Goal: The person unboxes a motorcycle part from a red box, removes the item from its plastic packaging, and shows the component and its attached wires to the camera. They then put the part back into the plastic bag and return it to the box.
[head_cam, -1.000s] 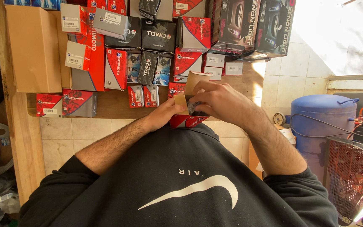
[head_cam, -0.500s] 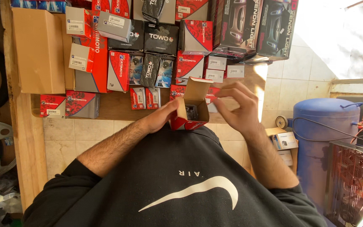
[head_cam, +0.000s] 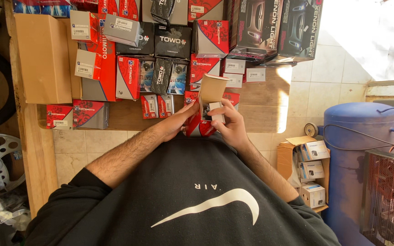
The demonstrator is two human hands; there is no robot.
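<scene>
I see my left hand (head_cam: pixel 178 122) wrapped around the side of a small red box (head_cam: pixel 200 125), holding it upright just in front of my chest, at the near edge of the wooden bench (head_cam: pixel 261 107). The box's brown cardboard flap (head_cam: pixel 212 88) stands open, pointing away from me. My right hand (head_cam: pixel 231 125) is closed on the other side of the box, its fingers (head_cam: pixel 224 105) pinching a small white piece (head_cam: pixel 216 111) at the box's opening. On the bench beyond lie many red and black boxes (head_cam: pixel 160 50) packed side by side, with a plain brown carton (head_cam: pixel 44 57) to their left. To my right stands a blue tank (head_cam: pixel 359 155), and a cardboard box of small white packs (head_cam: pixel 308 168) sits beside it.
</scene>
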